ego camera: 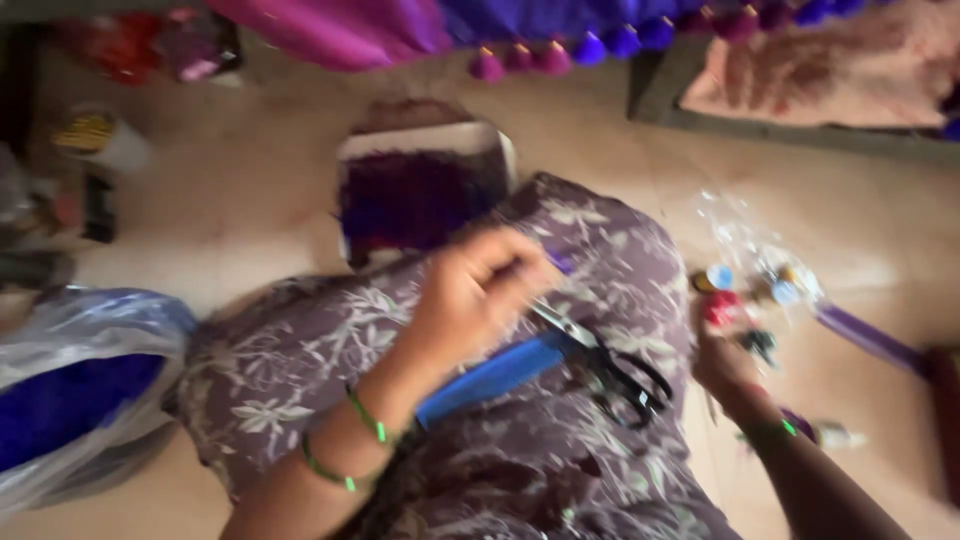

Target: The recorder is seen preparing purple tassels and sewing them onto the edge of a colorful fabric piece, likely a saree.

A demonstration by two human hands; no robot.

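Note:
My left hand [475,290] is raised over my lap, its fingers pinched on a small purple piece [560,263]; motion blur hides what the piece is. Black-handled scissors [610,365] and a flat blue strip [495,378] rest on my floral-print clothing [300,370] just below that hand. My right hand [722,362] reaches down beside my knee to the floor, among small spools and beads [722,305]. Whether it grips anything is hidden. Green bangles circle both wrists.
A white tray [420,140] of purple threads sits on the floor ahead. A clear plastic packet [750,245] and a purple strip [865,335] lie at right. A plastic bag with blue cloth [70,390] is at left. Purple fabric with tassels [560,50] hangs above.

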